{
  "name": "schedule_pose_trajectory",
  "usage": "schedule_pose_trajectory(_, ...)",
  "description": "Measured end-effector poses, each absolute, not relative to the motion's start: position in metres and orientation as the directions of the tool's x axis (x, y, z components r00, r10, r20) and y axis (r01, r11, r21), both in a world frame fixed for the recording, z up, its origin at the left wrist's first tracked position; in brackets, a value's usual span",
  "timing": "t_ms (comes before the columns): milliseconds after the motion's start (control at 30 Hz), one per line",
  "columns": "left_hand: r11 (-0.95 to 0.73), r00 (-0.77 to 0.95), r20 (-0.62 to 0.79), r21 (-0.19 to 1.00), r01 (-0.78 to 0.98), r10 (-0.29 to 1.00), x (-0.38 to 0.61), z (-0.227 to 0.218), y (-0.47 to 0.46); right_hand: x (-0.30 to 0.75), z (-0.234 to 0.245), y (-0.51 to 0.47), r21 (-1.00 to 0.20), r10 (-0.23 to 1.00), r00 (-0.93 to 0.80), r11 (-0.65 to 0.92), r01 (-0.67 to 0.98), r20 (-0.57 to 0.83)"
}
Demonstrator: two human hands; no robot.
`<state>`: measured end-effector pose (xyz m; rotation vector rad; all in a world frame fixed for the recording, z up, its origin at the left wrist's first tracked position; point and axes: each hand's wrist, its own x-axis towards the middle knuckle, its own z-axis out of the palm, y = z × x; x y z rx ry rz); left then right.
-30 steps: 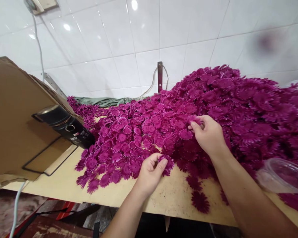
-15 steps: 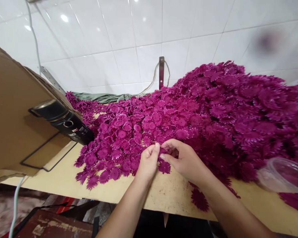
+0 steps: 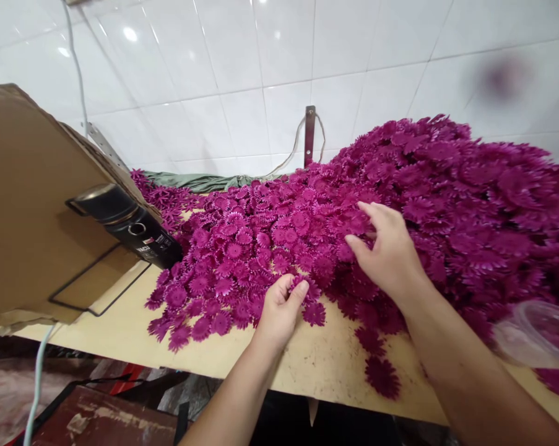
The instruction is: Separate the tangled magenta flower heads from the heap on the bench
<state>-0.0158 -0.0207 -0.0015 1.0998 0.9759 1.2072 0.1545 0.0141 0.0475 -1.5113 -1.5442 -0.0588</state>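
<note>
Left hand (image 3: 279, 310) pinches a small stack of magenta flower heads (image 3: 307, 291) at the near edge of the flower pile (image 3: 446, 204). Right hand (image 3: 390, 254), fingers spread, lies on the pile just beyond the left. Clear plastic container (image 3: 539, 331) right of the right forearm on the desk (image 3: 307, 365); contents blurred. Cardboard box (image 3: 23, 204) far left of the hands.

Clear plastic container (image 3: 539, 334) at lower right, blurred and cut off by the frame edge; contents indistinct. Cardboard sheet (image 3: 23, 204) cut off at left. Flower pile (image 3: 446, 204) running past the right edge. Label on the black device (image 3: 130, 226) too small to read. Tabletop (image 3: 307, 365) largely hidden beneath flowers.
</note>
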Motion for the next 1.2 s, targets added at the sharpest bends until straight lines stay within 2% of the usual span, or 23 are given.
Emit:
schedule_pose_trajectory(67,0.042,0.072,-0.025,0.967,-0.252,0.997,-0.014,-0.004,-0.014,0.140,0.046,0.000,-0.552,0.818,0.040,0.349,0.758,0.573)
schedule_pose_trajectory(100,0.054,0.067,-0.037,0.962,-0.267,0.997,-0.013,-0.004,-0.012,0.131,0.044,-0.007,-0.601,0.866,-0.041,0.379,0.704,0.498)
schedule_pose_trajectory(167,0.074,0.090,-0.051,0.958,-0.278,0.995,-0.011,-0.005,-0.010,0.117,0.038,-0.020,-0.743,0.933,-0.169,0.356,0.566,0.318)
schedule_pose_trajectory(233,0.079,0.135,-0.042,0.957,-0.278,0.990,-0.009,-0.004,-0.010,0.110,0.032,-0.025,-0.832,0.957,-0.188,0.285,0.476,0.220)
schedule_pose_trajectory(400,-0.008,0.211,0.042,0.987,-0.160,0.977,-0.008,0.000,-0.013,0.109,0.027,-0.016,-0.832,0.957,0.048,0.224,0.508,0.287)
schedule_pose_trajectory(500,-0.058,0.180,0.080,0.991,-0.124,0.980,-0.007,0.004,-0.014,0.108,0.031,-0.006,-0.813,0.938,0.103,0.229,0.536,0.332)
schedule_pose_trajectory(600,-0.083,0.167,0.102,0.990,-0.118,0.981,-0.011,0.005,-0.019,0.122,0.036,0.011,-0.758,0.864,0.231,0.228,0.611,0.447)
schedule_pose_trajectory(667,-0.062,0.185,0.080,0.993,-0.099,0.979,-0.016,0.004,-0.023,0.142,0.039,0.025,-0.742,0.770,0.387,0.163,0.650,0.508)
schedule_pose_trajectory(733,-0.014,0.192,0.035,0.994,-0.113,0.981,-0.020,0.002,-0.026,0.163,0.041,0.034,-0.718,0.730,0.434,0.109,0.688,0.527)
schedule_pose_trajectory(833,0.038,0.179,-0.002,0.980,-0.195,0.984,-0.019,0.001,-0.023,0.174,0.044,0.031,-0.595,0.754,0.301,0.145,0.791,0.584)
schedule_pose_trajectory(933,0.050,0.194,-0.004,0.971,-0.234,0.981,-0.014,0.003,-0.017,0.156,0.048,0.006,-0.507,0.799,0.090,0.286,0.813,0.595)
schedule_pose_trajectory(1033,0.045,0.181,-0.004,0.973,-0.226,0.984,-0.010,0.002,-0.013,0.129,0.047,-0.020,-0.580,0.875,-0.090,0.388,0.716,0.476)
schedule_pose_trajectory(1200,0.019,0.100,-0.002,0.985,-0.171,0.995,-0.009,-0.005,-0.011,0.109,0.034,-0.030,-0.747,0.945,-0.138,0.319,0.584,0.296)
